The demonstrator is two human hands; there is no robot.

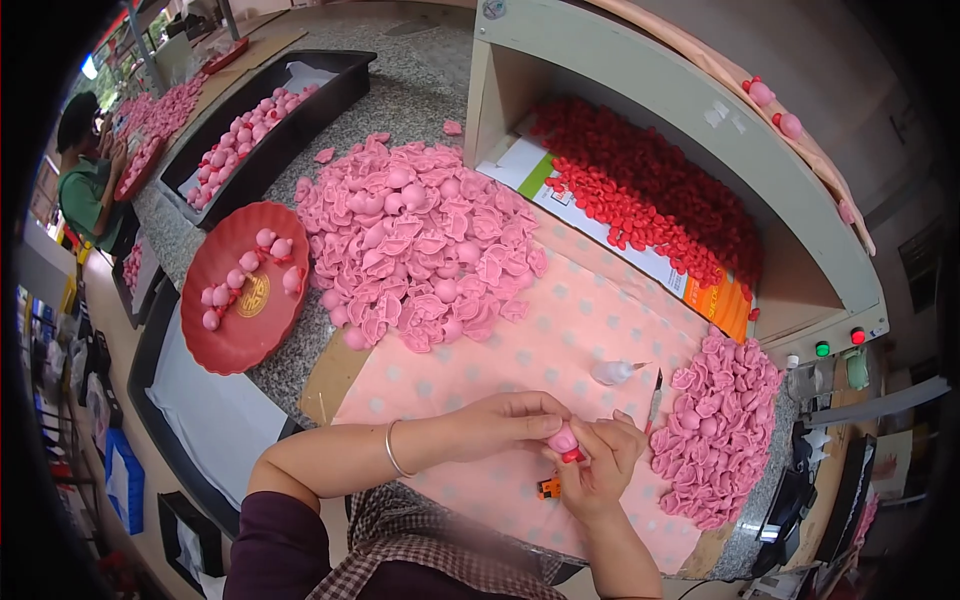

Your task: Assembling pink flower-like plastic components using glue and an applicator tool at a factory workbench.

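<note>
I see both hands meeting low over the pink dotted cloth (560,340) that covers the table (420,80): the left hand (500,422) has its fingers pinched together on a small pink piece (562,439), and the right hand (598,462) cups it from below, fingers closed around the same piece, with a bit of red showing at its lower edge. A thin bangle (392,448) circles the left wrist. Just below the hands lies one small orange object (548,488) on the cloth. Near the right hand I count one slim brush or pick (655,398) and one whitish squeeze bottle (612,372) lying on its side. Two heaps of pink pieces sit on the table, a large pile (420,245) ahead and a smaller pile (718,430) to the right; the pieces are too many to count. In the open-fronted box (640,60) a mass of red pieces (650,195) rests on a flat white carton with a green band (530,168) and an orange packet (728,305) at its near end. One round red tray (245,330) holds about nine pink figures; a long black tray (330,95) behind it holds many more. Two small lamps, one green (822,348) and one red (857,335), sit on the box's right face
</note>
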